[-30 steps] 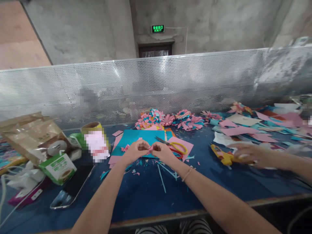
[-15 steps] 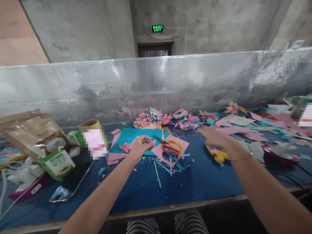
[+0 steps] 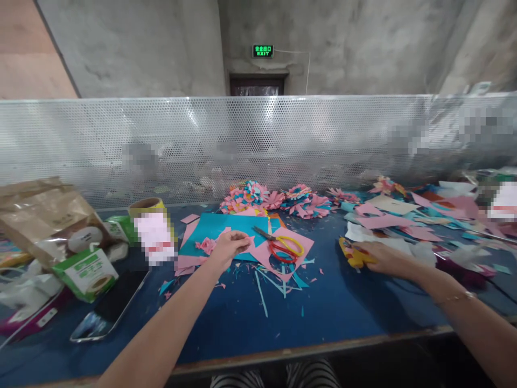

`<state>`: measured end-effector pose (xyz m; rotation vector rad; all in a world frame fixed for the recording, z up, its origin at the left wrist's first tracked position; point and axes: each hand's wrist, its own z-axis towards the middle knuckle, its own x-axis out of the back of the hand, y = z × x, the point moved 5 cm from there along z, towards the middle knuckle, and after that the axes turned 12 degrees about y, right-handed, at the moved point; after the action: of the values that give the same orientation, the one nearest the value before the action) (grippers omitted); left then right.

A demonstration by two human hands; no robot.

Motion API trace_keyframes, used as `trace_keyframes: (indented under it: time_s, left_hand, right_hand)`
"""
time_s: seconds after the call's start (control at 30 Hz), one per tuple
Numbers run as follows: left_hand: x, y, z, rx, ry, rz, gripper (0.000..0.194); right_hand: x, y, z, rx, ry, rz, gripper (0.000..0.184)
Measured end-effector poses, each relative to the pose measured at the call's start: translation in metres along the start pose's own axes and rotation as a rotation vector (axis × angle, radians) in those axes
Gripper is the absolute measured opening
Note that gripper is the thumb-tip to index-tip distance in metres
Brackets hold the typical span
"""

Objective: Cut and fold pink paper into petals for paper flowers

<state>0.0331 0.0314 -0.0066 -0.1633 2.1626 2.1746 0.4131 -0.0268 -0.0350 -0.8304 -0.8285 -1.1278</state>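
My left hand is over the blue paper sheet. Its thumb and fingers pinch a small piece of pink paper. Beside it on the blue sheet lies a cluster of crumpled pink paper pieces. Off to the right, my right hand is closed around a yellow glue gun lying low at the table; the palm hides part of its handle. Between the hands, scissors with red and yellow handles rest on a pink paper sheet.
Folded paper flowers line the foot of the perforated metal panel. Paper offcuts cover the right side. At left are a brown bag, a green box, a phone and a tape roll.
My right hand has left the pink paper and moved right onto the glue gun. A co-worker's hand, earlier at the glue gun, has withdrawn. My left hand still holds the pink piece.
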Motion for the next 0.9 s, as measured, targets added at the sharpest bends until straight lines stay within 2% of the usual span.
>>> trace_keyframes:
  time_s: [0.03,0.1,0.17,0.23,0.3,0.37,0.5,0.6,0.7,0.9]
  left_hand:
    - [0.003,0.0,0.001,-0.007,0.006,-0.004,0.03]
    - [0.01,0.0,0.003,-0.011,0.045,0.006,0.031]
    - [0.016,0.0,0.004,-0.017,0.1,0.025,0.034]
    - [0.02,-0.001,0.005,-0.03,0.155,0.024,0.038]
    - [0.022,-0.004,0.004,-0.034,0.188,0.004,0.04]
    - [0.022,-0.008,0.004,-0.024,0.197,-0.009,0.04]
    - [0.021,-0.014,0.006,-0.074,0.165,-0.032,0.036]
    - [0.024,-0.017,0.011,-0.147,0.14,-0.01,0.032]
    - [0.027,-0.018,0.013,-0.189,0.13,0.025,0.028]
    - [0.022,-0.01,0.004,-0.263,0.127,0.158,0.02]
  right_hand:
    - [-0.004,0.001,-0.003,0.029,-0.055,0.01,0.038]
    - [-0.004,0.004,-0.006,0.011,-0.023,0.012,0.045]
    - [0.004,0.004,-0.002,-0.088,0.086,0.021,0.046]
    - [0.02,-0.001,0.007,-0.234,0.232,0.032,0.038]
    - [0.035,-0.017,0.02,-0.328,0.32,0.121,0.029]
    - [0.042,-0.039,0.035,-0.417,0.279,0.38,0.029]
    - [0.047,-0.094,0.063,-0.388,0.269,0.835,0.032]
    - [0.033,-0.124,0.077,-0.474,0.199,1.05,0.031]
    - [0.009,-0.148,0.087,-0.447,0.064,1.196,0.032]
    - [-0.043,-0.154,0.084,-0.394,-0.055,1.269,0.043]
